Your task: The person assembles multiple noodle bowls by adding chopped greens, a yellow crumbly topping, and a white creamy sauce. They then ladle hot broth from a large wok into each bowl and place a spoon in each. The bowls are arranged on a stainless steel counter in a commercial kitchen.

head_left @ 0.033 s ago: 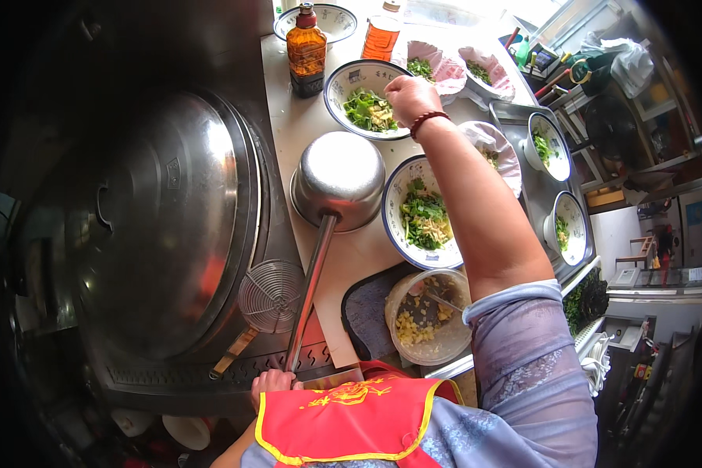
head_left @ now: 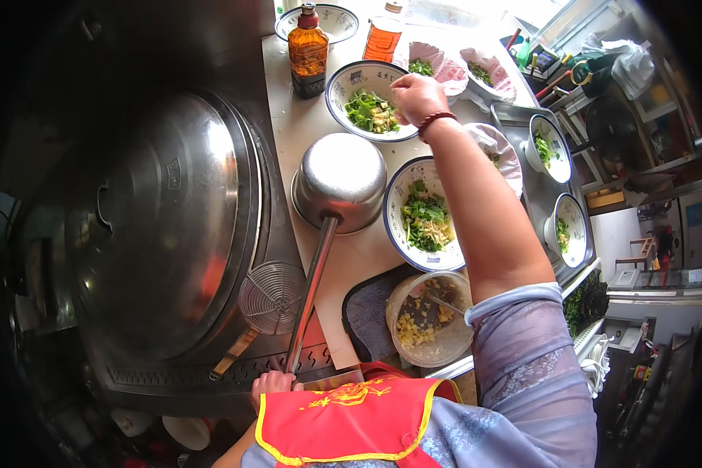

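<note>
My right hand (head_left: pixel 420 100) hangs over the right rim of a patterned bowl (head_left: pixel 337 87) with chopped greens (head_left: pixel 370 111) in it. Its fingers are pinched together; whatever they hold is hidden. My left hand (head_left: pixel 274 385) is low at the stove's front edge, fingers curled at the end of the long handle of a metal ladle (head_left: pixel 340 171), which lies bottom up on the counter. Beneath my right forearm, a second patterned bowl (head_left: pixel 394 195) holds greens and pale chopped bits. Nearer me, a plastic tub (head_left: pixel 444 349) contains yellowish chopped bits and a spoon (head_left: pixel 443 301).
A large lidded pot (head_left: pixel 156 226) fills the left, with a wire strainer (head_left: pixel 271 298) beside it. Two bottles, one amber (head_left: pixel 308 53) and one orange (head_left: pixel 382 37), stand at the back. A metal tray (head_left: pixel 532 204) at right carries bowls of greens (head_left: pixel 547 148). Plastic-lined bowls (head_left: pixel 487 72) stand beyond.
My right hand has shifted slightly to the right over the far bowl's rim. My left hand and the ladle stay where they were.
</note>
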Demonstrator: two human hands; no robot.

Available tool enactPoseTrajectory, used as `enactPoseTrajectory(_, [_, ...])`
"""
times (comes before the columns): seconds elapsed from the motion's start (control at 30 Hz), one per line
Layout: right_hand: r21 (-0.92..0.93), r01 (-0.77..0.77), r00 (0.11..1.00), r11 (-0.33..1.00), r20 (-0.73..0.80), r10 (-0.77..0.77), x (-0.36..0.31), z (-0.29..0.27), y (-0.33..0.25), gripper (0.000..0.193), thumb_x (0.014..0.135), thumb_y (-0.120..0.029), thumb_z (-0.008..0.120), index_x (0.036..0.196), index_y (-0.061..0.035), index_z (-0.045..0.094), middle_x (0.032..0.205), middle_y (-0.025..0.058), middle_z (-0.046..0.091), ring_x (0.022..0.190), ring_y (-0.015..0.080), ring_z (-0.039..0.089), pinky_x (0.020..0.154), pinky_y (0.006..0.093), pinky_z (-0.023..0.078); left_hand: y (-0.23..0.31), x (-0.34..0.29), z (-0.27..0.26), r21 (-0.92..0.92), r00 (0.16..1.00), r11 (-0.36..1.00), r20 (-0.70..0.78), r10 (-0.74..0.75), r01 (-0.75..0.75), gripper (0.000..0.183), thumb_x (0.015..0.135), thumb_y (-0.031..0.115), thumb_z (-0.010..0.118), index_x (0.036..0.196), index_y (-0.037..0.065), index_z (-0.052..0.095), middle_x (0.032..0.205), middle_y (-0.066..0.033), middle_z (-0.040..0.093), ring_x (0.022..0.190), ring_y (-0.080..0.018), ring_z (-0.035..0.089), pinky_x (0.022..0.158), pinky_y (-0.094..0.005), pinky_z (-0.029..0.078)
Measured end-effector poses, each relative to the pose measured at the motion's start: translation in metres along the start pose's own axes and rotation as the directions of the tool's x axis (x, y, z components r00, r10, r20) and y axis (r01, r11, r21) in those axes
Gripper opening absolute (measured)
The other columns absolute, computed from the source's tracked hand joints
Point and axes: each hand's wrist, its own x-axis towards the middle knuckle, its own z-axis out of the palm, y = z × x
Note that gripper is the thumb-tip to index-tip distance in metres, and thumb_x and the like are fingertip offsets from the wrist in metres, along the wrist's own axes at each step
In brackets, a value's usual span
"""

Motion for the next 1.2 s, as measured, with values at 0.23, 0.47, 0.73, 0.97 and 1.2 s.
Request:
enactPoseTrajectory(0.23, [0.364,-0.051,0.964,0.930,-0.226,0.141,-0.056,-0.109,0.030,0.013,0.093,-0.015,0.060,0.094,-0.0026,0.065,0.074,0.0040,0.062,0.059,0.0092,0.060,0.047,0.0233,0.050,0.002,0.000,-0.001,-0.059,0.991,0.998,-0.135,0.026,-0.034,0.020,0.067,0.024,0.074,0.080,0.012,0.064,0.080,-0.0055,0.059,0.079,-0.0267,0.059,0.073,-0.0410,0.045])
enactPoseTrajectory(0.47, [-0.320,-0.059,0.977,0.945,-0.215,-0.012,-0.111,-0.149,0.117,0.016,0.087,-0.019,0.067,0.099,-0.0106,0.072,0.086,0.0141,0.070,0.076,0.0277,0.068,0.073,0.0345,0.053,0.033,0.055,-0.033,-0.244,0.809,0.841,-0.493,0.321,-0.483,0.013,0.074,0.009,0.069,0.084,0.008,0.060,0.074,-0.0096,0.058,0.064,-0.0302,0.058,0.058,-0.0403,0.049])
enactPoseTrajectory(0.73, [-0.143,0.441,0.805,0.886,0.500,-0.320,-0.309,-0.106,0.020,0.013,0.084,-0.008,0.061,0.094,-0.0022,0.068,0.082,0.0131,0.067,0.074,0.0289,0.066,0.068,0.0365,0.054,0.155,0.146,-0.072,-0.580,0.960,0.774,-0.053,0.275,-0.253,0.044,0.089,0.030,0.061,0.123,0.003,0.051,0.077,-0.0142,0.066,0.070,-0.0342,0.065,0.063,-0.0430,0.051])
enactPoseTrajectory(0.97, [-0.364,0.287,0.920,0.886,0.364,-0.148,-0.335,-0.012,0.070,0.030,0.082,-0.013,0.060,0.108,0.0009,0.057,0.105,0.0239,0.057,0.100,0.0369,0.061,0.088,0.0430,0.049,0.174,0.162,-0.041,-0.477,0.930,0.801,-0.237,0.279,-0.362,0.036,0.088,0.017,0.056,0.121,0.004,0.054,0.091,-0.0222,0.067,0.083,-0.0409,0.065,0.071,-0.0468,0.052])
enactPoseTrajectory(1.2, [-0.265,0.399,0.666,0.878,0.742,-0.079,-0.339,-0.026,0.073,0.023,0.082,-0.022,0.059,0.098,-0.0095,0.070,0.110,0.0158,0.060,0.103,0.0339,0.061,0.090,0.0438,0.047,0.177,0.152,-0.031,-0.370,0.886,0.828,-0.365,0.287,-0.421,0.040,0.088,0.020,0.055,0.124,0.003,0.050,0.069,-0.0183,0.065,0.062,-0.0374,0.065,0.058,-0.0473,0.052])
